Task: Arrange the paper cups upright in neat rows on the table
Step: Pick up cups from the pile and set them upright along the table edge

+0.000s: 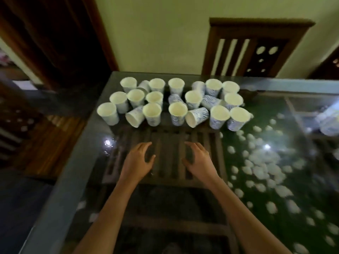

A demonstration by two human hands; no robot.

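Paper cups sit bunched at the far end of the glass surface, roughly three loose rows, blue-and-white pattern outside, pale inside. Most stand upright, mouths up, many touching their neighbours. Front-left upright cup is at the cluster's left end, front-right upright cup at its right end. Several lie tipped: one tipped cup in the front row left of centre, mouth toward the viewer; another fallen cup right of centre, wedged between two upright ones; a third lying cup just behind it. A few more are on their sides deeper in the group, partly hidden.

Left hand and right hand are side by side, palms down, near the cups but apart from them. Each grip is wide, fingers loosely curved, holding nothing. Cannot tell whether the fingertips touch the glass.

Dark wooden slats show under the glass. White blotches over green on the right side. Wooden chair stands behind the far edge against a pale wall.
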